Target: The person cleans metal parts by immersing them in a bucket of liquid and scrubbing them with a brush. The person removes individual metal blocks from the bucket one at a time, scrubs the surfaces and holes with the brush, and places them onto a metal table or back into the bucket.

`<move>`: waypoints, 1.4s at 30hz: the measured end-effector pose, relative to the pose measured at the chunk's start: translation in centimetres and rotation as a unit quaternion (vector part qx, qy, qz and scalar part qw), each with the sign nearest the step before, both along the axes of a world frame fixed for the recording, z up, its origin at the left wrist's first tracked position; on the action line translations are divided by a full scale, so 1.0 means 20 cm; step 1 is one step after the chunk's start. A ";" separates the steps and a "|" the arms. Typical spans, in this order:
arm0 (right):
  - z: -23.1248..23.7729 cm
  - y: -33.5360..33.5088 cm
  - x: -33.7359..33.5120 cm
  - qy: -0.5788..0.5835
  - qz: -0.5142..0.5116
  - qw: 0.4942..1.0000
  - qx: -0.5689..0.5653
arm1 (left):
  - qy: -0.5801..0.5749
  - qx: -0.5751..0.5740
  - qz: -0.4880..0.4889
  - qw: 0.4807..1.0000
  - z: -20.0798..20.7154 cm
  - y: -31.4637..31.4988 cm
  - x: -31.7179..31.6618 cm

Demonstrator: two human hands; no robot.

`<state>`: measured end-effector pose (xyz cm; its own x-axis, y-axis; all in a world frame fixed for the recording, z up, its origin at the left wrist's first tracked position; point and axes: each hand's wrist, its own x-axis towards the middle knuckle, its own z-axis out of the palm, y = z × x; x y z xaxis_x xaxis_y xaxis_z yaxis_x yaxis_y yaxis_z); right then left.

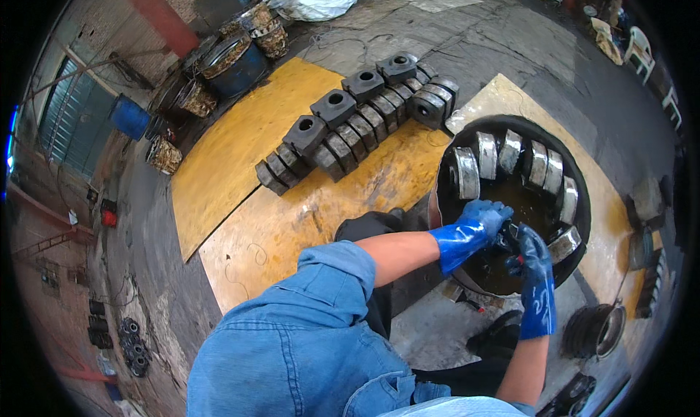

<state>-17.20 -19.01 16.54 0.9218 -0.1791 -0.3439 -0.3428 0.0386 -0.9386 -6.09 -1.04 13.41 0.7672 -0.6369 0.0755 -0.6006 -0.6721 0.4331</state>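
Both my hands wear long blue rubber gloves and work over a round, dark-walled drum (567,145). My left hand (481,221) is closed on a dark piece (506,237), palm down above the brownish liquid (523,205). From the other side my right hand (534,255) curls against the same piece. A small red bit shows by its fingers; what it belongs to is hidden. Around the drum's inside stand several shiny metal blocks (467,172) with curved faces, partly wet. One block (564,245) is beside my right hand.
Rows of dark metal blocks (350,136), some with round holes, stand on yellow boards (240,165) at the left. Metal rings (596,329) lie right of the drum. Farther off are a blue barrel (237,70), filled buckets (198,98) and a white chair (640,52).
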 end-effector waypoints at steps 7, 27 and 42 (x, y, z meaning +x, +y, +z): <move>0.04 -0.11 0.00 -0.322 0.203 0.861 -0.337 | -0.012 -0.121 -0.088 0.989 -0.13 -0.05 -0.01; -0.67 -0.34 0.10 -0.001 0.035 0.965 -0.261 | 0.136 0.129 -0.008 0.982 -0.21 0.27 0.24; -0.13 -0.09 0.15 -0.217 0.006 0.957 -0.194 | 0.182 0.097 0.060 0.977 -0.36 0.14 0.19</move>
<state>-14.28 -20.88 13.85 0.9656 -0.2032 0.1622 0.0847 -0.3439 -0.9352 -2.33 1.75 6.18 0.7907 -0.5160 -0.3294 -0.3427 -0.8190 0.4602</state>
